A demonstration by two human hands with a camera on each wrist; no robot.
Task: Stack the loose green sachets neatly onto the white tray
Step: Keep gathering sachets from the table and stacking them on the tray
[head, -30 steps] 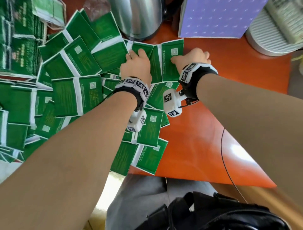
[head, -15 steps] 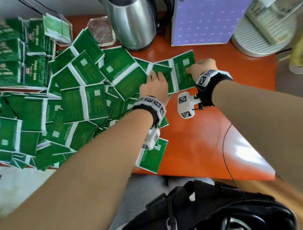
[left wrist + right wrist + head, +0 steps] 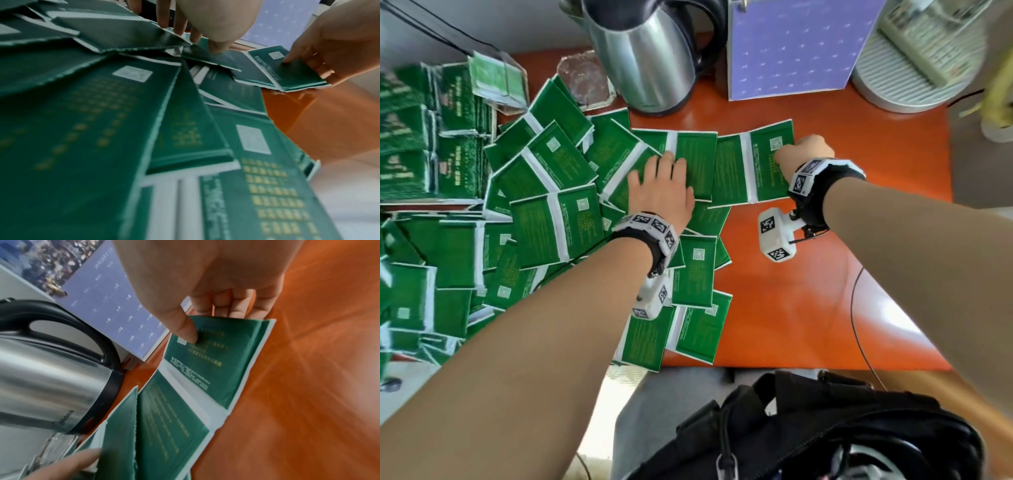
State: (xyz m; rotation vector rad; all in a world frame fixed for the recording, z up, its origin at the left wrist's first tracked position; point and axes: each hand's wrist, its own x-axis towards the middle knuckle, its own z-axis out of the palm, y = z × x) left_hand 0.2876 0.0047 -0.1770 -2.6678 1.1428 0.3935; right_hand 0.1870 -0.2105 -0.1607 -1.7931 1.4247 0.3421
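A person's left hand (image 3: 661, 190) lies flat, fingers spread and nearly straight, pressing down on overlapping green sachets (image 3: 558, 226) that sprawl across an orange counter (image 3: 808, 308); the left wrist view shows its fingertips (image 3: 180, 30) resting on the top of the pile, gripping nothing; the right hand (image 3: 803, 154) sits just to the right of it, pinching the far right sachet (image 3: 753, 168) along its outer edge; the right wrist view shows the thumb (image 3: 185, 331) pressed on the green face beside a small white code square, the other fingers curled under the packet's far edge; that sachet is a twin pack joined by a white strip, its near end lying on the counter and touching the packet under the left hand; most of the loose sachets lie to the left of the left hand and below its wrist, some reaching the counter's near edge; further left of both hands stand neat blocks of stacked sachets (image 3: 410, 137), blurred; whether a white tray lies beneath them cannot be told; beyond the hands stand a steel kettle (image 3: 647, 58) and a purple calendar (image 3: 794, 44), well apart from the fingers.
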